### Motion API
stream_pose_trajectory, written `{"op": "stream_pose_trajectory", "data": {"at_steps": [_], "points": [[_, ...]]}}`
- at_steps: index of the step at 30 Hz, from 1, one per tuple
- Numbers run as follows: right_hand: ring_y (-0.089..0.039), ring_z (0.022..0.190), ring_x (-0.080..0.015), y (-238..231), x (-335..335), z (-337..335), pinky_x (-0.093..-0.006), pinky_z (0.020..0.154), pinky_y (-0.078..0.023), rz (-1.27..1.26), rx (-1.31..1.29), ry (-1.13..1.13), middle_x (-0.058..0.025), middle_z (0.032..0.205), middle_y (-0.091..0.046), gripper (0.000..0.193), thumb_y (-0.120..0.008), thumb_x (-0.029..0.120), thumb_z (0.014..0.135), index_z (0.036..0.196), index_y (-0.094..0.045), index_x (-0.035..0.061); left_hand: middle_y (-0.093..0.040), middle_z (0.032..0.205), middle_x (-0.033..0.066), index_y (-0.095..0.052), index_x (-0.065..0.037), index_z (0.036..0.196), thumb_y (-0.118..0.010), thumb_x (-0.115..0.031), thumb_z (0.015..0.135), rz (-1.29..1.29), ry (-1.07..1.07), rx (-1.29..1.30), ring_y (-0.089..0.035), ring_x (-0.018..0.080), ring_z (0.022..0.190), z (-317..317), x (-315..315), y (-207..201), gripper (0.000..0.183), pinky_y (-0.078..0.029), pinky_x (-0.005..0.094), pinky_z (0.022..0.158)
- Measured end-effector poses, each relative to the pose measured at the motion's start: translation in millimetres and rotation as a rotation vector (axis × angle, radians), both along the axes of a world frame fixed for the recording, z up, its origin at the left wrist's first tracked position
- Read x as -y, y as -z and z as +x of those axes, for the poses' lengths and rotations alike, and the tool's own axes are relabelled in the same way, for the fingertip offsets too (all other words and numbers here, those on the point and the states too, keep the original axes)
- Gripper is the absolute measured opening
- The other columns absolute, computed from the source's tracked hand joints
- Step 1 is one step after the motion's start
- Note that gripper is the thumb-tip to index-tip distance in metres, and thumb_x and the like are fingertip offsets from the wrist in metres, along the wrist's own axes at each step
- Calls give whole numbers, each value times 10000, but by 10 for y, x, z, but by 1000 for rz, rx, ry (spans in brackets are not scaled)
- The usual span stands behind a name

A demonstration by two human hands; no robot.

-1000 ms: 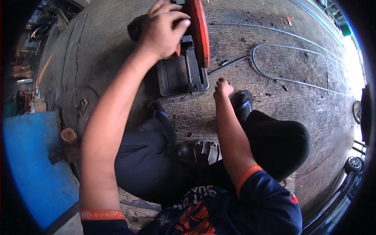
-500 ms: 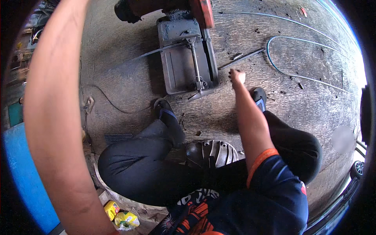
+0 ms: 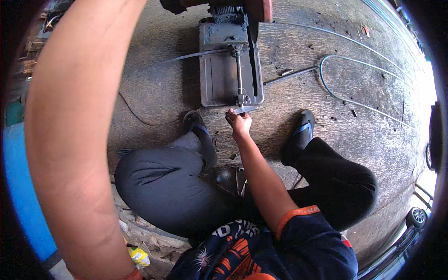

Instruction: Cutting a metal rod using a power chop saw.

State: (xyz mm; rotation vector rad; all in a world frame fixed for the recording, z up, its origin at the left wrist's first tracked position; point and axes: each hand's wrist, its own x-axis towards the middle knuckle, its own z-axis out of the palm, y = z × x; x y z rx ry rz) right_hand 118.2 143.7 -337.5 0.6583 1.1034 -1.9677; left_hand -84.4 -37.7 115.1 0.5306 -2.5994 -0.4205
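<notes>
A metal cut-off saw stands on the floor ahead, its grey base (image 3: 217, 77) dusty and its red upper part (image 3: 261, 10) cut off by the frame's upper edge. Along the base runs the vise screw (image 3: 240, 74), ending in a flat grey crank handle (image 3: 247, 109) at the near edge. My right hand (image 3: 240, 123) has its fingers closed on that handle. A long thin metal rod (image 3: 182, 57) enters the vise from the left. My left forearm (image 3: 77, 135) rises across the left side; its hand is beyond the upper edge.
To the saw's right lie a short dark rod (image 3: 294, 75) and a long rod bent into a U (image 3: 322, 70). A cable (image 3: 140, 118) curves left. My feet flank the near floor. A blue panel (image 3: 28, 186) and yellow packet (image 3: 139, 256) are at left.
My right hand has moved left from beside the saw onto the crank handle. The view has shifted, so the saw appears farther right and higher. My left arm remains raised.
</notes>
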Motion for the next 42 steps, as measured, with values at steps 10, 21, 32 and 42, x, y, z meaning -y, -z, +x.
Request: {"op": "stream_pose_trajectory", "data": {"at_steps": [10,21,32,42], "points": [[-622,830,-210,-6,-143,-82,-328,763,-556,-79,-12,-192,-116,906,-610,197,-639,-38,792,951,-524,-23,-664,914,217,-674,38,945,-707,-392,695,-19,116,165,-644,287,821,234,61,186,498,-493,346,744],[-485,1086,-425,-323,-241,-181,-492,962,-402,-542,747,144,-243,1238,-421,523,-405,289,821,1234,-337,-25,-670,880,201,-688,19,858,-687,-374,703,-28,106,117,-643,287,810,310,-74,199,423,-493,355,751],[-518,1016,-273,277,-557,-623,-405,882,-471,-47,308,117,-106,1137,-485,283,-538,240,879,1092,-502,57,-345,1338,224,-409,37,1238,-418,-279,944,363,-483,-720,-371,339,1219,1371,-872,2362,431,-326,449,994],[-596,765,-245,116,-352,-439,-372,693,-511,-85,139,-100,-120,896,-581,224,-547,141,918,1073,-489,-10,-577,1062,307,-571,146,1000,-257,-476,964,1336,-1487,-316,-576,406,1013,1821,-1440,4395,698,-462,450,854]]}}
